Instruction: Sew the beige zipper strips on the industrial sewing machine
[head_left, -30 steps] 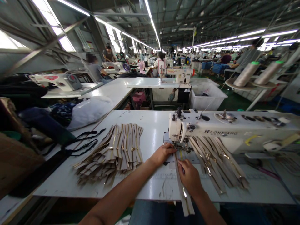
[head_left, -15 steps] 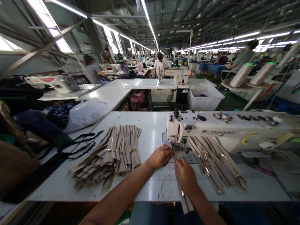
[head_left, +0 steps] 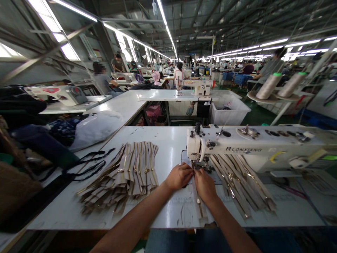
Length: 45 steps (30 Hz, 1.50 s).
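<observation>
Both hands press one zipper tape [head_left: 198, 203] flat on the desk [head_left: 168, 140] at the sewing machine [head_left: 237, 146] foot: left hand [head_left: 179, 175], right hand [head_left: 204, 185], fingers pinching its top end. Tape judged light, limp, slippery; hold near the needle.

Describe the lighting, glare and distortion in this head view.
Head view: bright ceiling strip lights blow out; glare streaks the white table; wide-angle lens bends the edges; hands and the sewing machine stay sharp, distant workers soft.
</observation>
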Motion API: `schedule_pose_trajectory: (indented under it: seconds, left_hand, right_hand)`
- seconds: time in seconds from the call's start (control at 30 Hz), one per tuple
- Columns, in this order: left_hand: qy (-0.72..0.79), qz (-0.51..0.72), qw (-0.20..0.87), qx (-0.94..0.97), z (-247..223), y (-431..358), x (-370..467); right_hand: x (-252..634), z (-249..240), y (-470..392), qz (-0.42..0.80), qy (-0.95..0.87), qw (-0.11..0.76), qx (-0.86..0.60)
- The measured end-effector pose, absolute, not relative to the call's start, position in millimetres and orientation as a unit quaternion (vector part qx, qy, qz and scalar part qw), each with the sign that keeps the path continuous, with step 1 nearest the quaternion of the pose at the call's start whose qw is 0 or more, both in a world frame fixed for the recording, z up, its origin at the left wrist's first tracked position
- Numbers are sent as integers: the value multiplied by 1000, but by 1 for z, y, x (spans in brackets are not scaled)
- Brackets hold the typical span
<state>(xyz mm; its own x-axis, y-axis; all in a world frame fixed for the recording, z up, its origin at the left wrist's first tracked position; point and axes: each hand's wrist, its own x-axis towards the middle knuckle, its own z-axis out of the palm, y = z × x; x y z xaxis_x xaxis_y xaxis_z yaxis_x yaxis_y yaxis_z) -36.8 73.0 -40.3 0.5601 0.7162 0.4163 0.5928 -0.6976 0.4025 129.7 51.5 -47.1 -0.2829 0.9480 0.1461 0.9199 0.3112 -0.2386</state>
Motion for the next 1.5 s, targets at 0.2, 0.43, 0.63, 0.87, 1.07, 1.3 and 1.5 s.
schedule_pose_trajectory:
  seconds: [0.2,0.43,0.63,0.87,1.07,1.3,1.5]
  left_hand:
    - [383,277,97,876,-41,74,-38]
    - [390,276,98,873,-42,75,-38]
    - [387,278,95,874,-44,76,-38]
    - [389,288,93,870,-43,75,-38]
    - [395,284,92,869,-44,78,-38]
    - [511,189,105,832,-20,52,-32]
    - [629,192,140,740,-21,-9,-11]
  right_hand:
    - [126,-44,49,47,-787,142,-598]
    - [123,-44,47,39,-788,138,-599]
    - [123,-43,45,33,-789,131,-600]
    - [122,-46,46,29,-789,125,-601]
    - [121,-46,49,33,-790,125,-600]
    - [121,-44,41,50,-828,138,-542]
    - [121,-52,35,71,-849,159,-499]
